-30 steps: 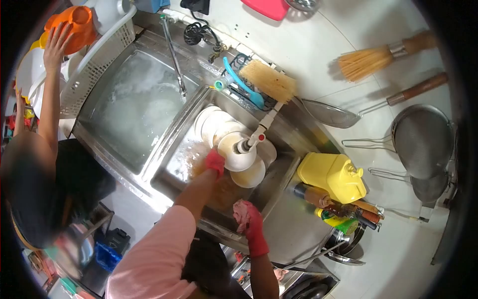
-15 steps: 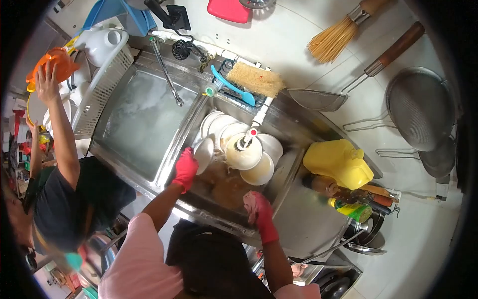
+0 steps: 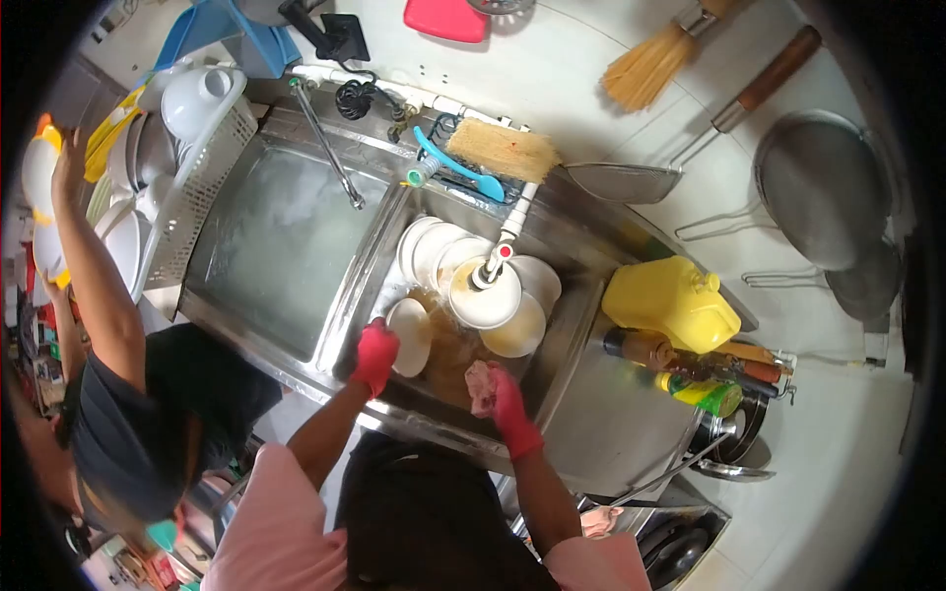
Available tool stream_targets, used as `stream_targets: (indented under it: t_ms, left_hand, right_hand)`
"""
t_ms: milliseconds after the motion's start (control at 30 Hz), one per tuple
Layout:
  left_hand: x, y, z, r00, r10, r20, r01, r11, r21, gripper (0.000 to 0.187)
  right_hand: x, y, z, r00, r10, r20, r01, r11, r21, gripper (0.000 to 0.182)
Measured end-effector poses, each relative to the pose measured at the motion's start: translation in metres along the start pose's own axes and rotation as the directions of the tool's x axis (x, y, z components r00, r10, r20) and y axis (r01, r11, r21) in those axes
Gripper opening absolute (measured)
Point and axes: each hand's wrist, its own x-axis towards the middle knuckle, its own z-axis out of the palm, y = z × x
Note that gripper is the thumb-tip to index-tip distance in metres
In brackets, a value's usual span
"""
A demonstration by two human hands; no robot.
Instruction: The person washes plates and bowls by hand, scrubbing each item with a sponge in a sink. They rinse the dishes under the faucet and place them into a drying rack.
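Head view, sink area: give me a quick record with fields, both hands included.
Left hand: red-gloved, at the rim of a white plate, grip unclear
Right hand: red-gloved, holding a pink cloth
Tap: above piled white dishes
Other basin: cloudy water
Beside sink: yellow jug
Co-worker: arms raised near white basket

Bright scene, dark curved edges, sink glare

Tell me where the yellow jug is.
In the head view, the yellow jug is on the steel counter just right of the right-hand sink, beside a brown bottle.
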Motion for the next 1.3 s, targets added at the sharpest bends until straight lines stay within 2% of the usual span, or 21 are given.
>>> stream_targets:
  t_ms: [67, 133, 233, 267, 300, 367, 400, 433, 500, 600, 667, 700, 767, 800, 833, 900, 933, 1000, 1100, 1233, 1300]
  left_hand:
    - [-0.008, -0.004, -0.003, 0.983, 0.144, -0.11, -0.138, 0.989, 0.061, 0.034]
    - [-0.006, -0.014, -0.002, 0.985, 0.16, -0.071, -0.16, 0.987, 0.003, 0.033]
    - [-0.004, -0.019, 0.0, 0.988, 0.122, 0.091, -0.118, 0.992, -0.04, 0.033]
    - [-0.001, -0.018, 0.002, 0.983, 0.1, 0.156, -0.094, 0.995, -0.046, 0.033]
    - [-0.003, -0.015, 0.009, 0.986, 0.151, 0.067, -0.147, 0.988, -0.053, 0.032]
    - [-0.014, -0.013, 0.028, 0.965, 0.242, -0.103, -0.247, 0.968, -0.046, 0.031]
    - [-0.013, -0.014, 0.031, 0.972, 0.224, -0.078, -0.227, 0.973, -0.039, 0.03]
    - [-0.012, -0.015, 0.032, 0.977, 0.206, -0.056, -0.208, 0.978, -0.031, 0.029]
    - [-0.005, -0.021, 0.036, 0.987, 0.159, 0.009, -0.158, 0.985, -0.065, 0.029]
    - [-0.002, -0.035, 0.039, 0.978, 0.099, 0.181, -0.053, 0.969, -0.242, 0.03]
    - [-0.011, -0.031, 0.036, 0.94, 0.1, 0.325, 0.05, 0.905, -0.422, 0.032]
    - [-0.009, -0.038, 0.045, 0.942, 0.091, 0.323, 0.017, 0.949, -0.315, 0.031]
    - [0.004, -0.056, 0.069, 0.947, 0.078, 0.311, -0.052, 0.994, -0.093, 0.031]
    - [0.001, -0.05, 0.07, 0.943, 0.214, 0.254, -0.234, 0.971, 0.054, 0.03]
    - [-0.007, -0.036, 0.067, 0.911, 0.352, 0.216, -0.395, 0.894, 0.21, 0.029]
    - [-0.025, -0.001, 0.071, 0.848, 0.518, 0.115, -0.529, 0.841, 0.112, 0.028]
    - [-0.031, 0.026, 0.077, 0.849, 0.527, 0.025, -0.518, 0.842, -0.153, 0.029]
    - [-0.044, 0.07, 0.079, 0.764, 0.491, 0.418, -0.152, 0.767, -0.623, 0.04]
    - [-0.065, 0.131, 0.057, 0.559, 0.451, 0.696, 0.351, 0.632, -0.691, 0.032]
    - [-0.056, 0.143, 0.069, 0.644, 0.478, 0.597, 0.423, 0.429, -0.799, 0.024]
    - [-0.051, 0.151, 0.067, 0.618, 0.541, 0.571, 0.436, 0.369, -0.821, 0.024]
  right_hand:
    - [0.033, 0.032, -0.012, 0.995, 0.08, 0.062, -0.092, 0.968, 0.233, 0.036]
    - [0.036, 0.022, -0.007, 0.994, -0.036, 0.099, 0.013, 0.973, 0.23, 0.033]
    - [0.011, -0.027, 0.003, 0.889, -0.426, 0.171, 0.455, 0.865, -0.212, 0.032]
    - [0.02, -0.017, -0.015, 0.826, -0.517, 0.226, 0.562, 0.724, -0.399, 0.032]
    - [0.025, -0.012, -0.024, 0.756, -0.582, 0.3, 0.634, 0.537, -0.556, 0.032]
    - [0.01, -0.022, -0.021, 0.918, -0.369, 0.146, 0.395, 0.887, -0.239, 0.032]
    - [0.009, -0.023, -0.022, 0.959, -0.247, 0.135, 0.254, 0.967, -0.03, 0.031]
    - [0.008, -0.024, -0.022, 0.985, -0.122, 0.122, 0.098, 0.978, 0.185, 0.031]
    - [0.018, -0.028, -0.027, 0.973, 0.067, 0.22, -0.186, 0.788, 0.587, 0.031]
    - [0.02, -0.014, -0.043, 0.994, 0.005, 0.111, -0.061, 0.857, 0.511, 0.031]
    - [0.021, -0.007, -0.049, 0.993, -0.114, -0.013, 0.115, 0.986, 0.12, 0.028]
    - [0.02, -0.01, -0.051, 0.972, -0.236, -0.007, 0.234, 0.965, -0.115, 0.027]
    - [0.013, -0.023, -0.053, 0.865, -0.493, 0.093, 0.455, 0.695, -0.557, 0.025]
    - [0.01, -0.029, -0.054, 0.779, -0.588, 0.219, 0.538, 0.447, -0.715, 0.024]
    - [0.014, -0.03, -0.06, 0.821, -0.54, 0.185, 0.519, 0.572, -0.635, 0.025]
    - [0.02, -0.034, -0.064, 0.894, -0.427, 0.14, 0.445, 0.803, -0.396, 0.027]
    - [0.022, -0.038, -0.062, 0.922, -0.368, 0.121, 0.387, 0.891, -0.239, 0.029]
    - [0.016, -0.073, -0.037, 0.959, -0.255, 0.125, 0.233, 0.958, 0.167, 0.036]
    - [0.02, -0.079, -0.034, 0.979, -0.205, -0.009, 0.205, 0.977, 0.06, 0.032]
    - [0.013, -0.099, -0.046, 0.948, -0.302, -0.1, 0.291, 0.951, -0.107, 0.029]
    - [0.012, -0.107, -0.052, 0.938, -0.306, -0.16, 0.289, 0.95, -0.122, 0.029]
